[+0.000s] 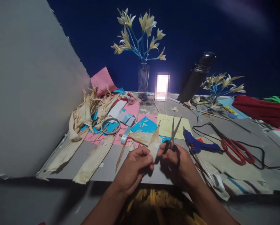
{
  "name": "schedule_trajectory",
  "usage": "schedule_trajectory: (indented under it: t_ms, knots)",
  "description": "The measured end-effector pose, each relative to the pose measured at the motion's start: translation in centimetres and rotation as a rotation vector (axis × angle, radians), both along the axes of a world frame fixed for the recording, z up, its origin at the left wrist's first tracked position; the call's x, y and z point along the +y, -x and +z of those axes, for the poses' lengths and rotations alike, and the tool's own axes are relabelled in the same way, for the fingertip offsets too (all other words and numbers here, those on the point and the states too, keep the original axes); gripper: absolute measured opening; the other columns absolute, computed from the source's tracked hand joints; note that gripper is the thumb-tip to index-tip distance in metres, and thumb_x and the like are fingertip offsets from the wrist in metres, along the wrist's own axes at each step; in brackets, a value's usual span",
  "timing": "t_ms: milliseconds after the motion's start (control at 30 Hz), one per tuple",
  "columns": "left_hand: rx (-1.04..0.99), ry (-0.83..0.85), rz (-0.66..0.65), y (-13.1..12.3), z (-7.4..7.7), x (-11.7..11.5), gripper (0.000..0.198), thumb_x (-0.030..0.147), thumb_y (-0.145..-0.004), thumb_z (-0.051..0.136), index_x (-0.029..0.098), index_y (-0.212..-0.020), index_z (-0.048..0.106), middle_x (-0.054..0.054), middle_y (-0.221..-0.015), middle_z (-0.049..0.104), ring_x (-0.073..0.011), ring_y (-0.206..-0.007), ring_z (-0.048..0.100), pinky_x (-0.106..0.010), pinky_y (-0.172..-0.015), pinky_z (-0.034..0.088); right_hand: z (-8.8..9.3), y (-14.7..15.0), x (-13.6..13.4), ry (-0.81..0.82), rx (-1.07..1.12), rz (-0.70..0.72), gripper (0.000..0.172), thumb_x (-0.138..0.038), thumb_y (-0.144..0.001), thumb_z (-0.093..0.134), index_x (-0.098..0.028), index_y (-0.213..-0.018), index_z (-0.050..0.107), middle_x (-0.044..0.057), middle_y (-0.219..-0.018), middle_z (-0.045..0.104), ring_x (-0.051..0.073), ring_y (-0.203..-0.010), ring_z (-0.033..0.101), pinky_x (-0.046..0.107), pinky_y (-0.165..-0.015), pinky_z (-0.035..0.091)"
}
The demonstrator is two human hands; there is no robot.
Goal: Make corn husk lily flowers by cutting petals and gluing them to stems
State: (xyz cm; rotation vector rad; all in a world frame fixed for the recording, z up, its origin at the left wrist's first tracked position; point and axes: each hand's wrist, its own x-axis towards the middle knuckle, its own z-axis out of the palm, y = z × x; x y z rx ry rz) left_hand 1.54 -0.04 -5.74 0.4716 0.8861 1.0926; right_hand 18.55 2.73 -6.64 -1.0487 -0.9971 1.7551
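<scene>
Near the table's front edge, my left hand pinches a pale, pointed piece of dried corn husk by its lower end, tip upward. Close on its right, my right hand has its fingers in the handles of small black scissors. The scissor blades point up and stand slightly apart, just right of the husk piece and not on it. Behind my hands, another husk strip lies across the coloured paper. A blue glue gun rests right of my right hand.
Dried husks are heaped at the left, with a ribbon roll beside them. Large red-handled scissors and a black cord lie right. A glass vase of husk flowers, a bright pixelated rectangle and a dark flask stand behind.
</scene>
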Motion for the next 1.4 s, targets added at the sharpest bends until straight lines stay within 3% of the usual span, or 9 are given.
schedule_trajectory:
  t_ms: [167, 300, 500, 1033, 1400]
  knots:
    - [-0.030, 0.023, 0.164, -0.2, 0.7, 0.6, 0.029, 0.028, -0.065, 0.085, 0.013, -0.070, 0.061, 0.000, -0.062, 0.062, -0.0090, -0.053, 0.054, -0.020, -0.052, 0.041, 0.4, -0.4, -1.9, -0.091, -0.158, 0.276, 0.053, -0.068, -0.080, 0.062, -0.015, -0.087, 0.064, 0.007, -0.073, 0.068, 0.012, -0.056, 0.049, 0.024, -0.052, 0.037]
    - [0.012, 0.015, 0.222, -0.9, 1.0, 0.9, 0.029, 0.029, -0.064, 0.085, 0.014, -0.070, 0.061, 0.000, -0.059, 0.062, -0.0093, -0.054, 0.055, -0.019, -0.052, 0.041, 0.4, 0.0, -2.7, -0.101, -0.211, 0.340, 0.061, -0.076, -0.074, 0.061, -0.015, -0.081, 0.062, 0.006, -0.067, 0.066, 0.015, -0.059, 0.052, 0.025, -0.056, 0.040]
    - [0.124, -0.043, 0.235, -2.1, 1.1, 0.6, 0.028, 0.031, -0.066, 0.084, 0.015, -0.071, 0.062, -0.001, -0.061, 0.065, -0.0095, -0.054, 0.057, -0.020, -0.056, 0.045, -0.6, -0.2, -2.9, -0.083, -0.152, 0.360, 0.061, -0.075, -0.077, 0.059, -0.014, -0.079, 0.062, 0.006, -0.064, 0.065, 0.015, -0.059, 0.053, 0.025, -0.058, 0.039]
    - [0.181, -0.090, 0.253, -2.5, 1.5, 0.3, 0.027, 0.030, -0.066, 0.083, 0.015, -0.068, 0.061, -0.002, -0.061, 0.067, -0.0109, -0.057, 0.059, -0.021, -0.059, 0.046, -1.0, -0.4, -3.5, 0.014, -0.087, 0.321, 0.056, -0.070, -0.075, 0.065, -0.016, -0.068, 0.058, -0.001, -0.050, 0.055, 0.010, -0.049, 0.039, 0.022, -0.050, 0.028]
    - [0.114, -0.119, 0.267, -1.6, 1.6, 0.3, 0.020, 0.023, -0.072, 0.077, 0.015, -0.072, 0.059, -0.003, -0.069, 0.069, -0.0125, -0.064, 0.061, -0.024, -0.065, 0.047, 0.0, -0.1, -3.7, 0.026, -0.126, 0.300, 0.062, -0.073, -0.074, 0.064, -0.018, -0.050, 0.049, -0.005, -0.042, 0.040, 0.008, -0.043, 0.032, 0.023, -0.047, 0.025]
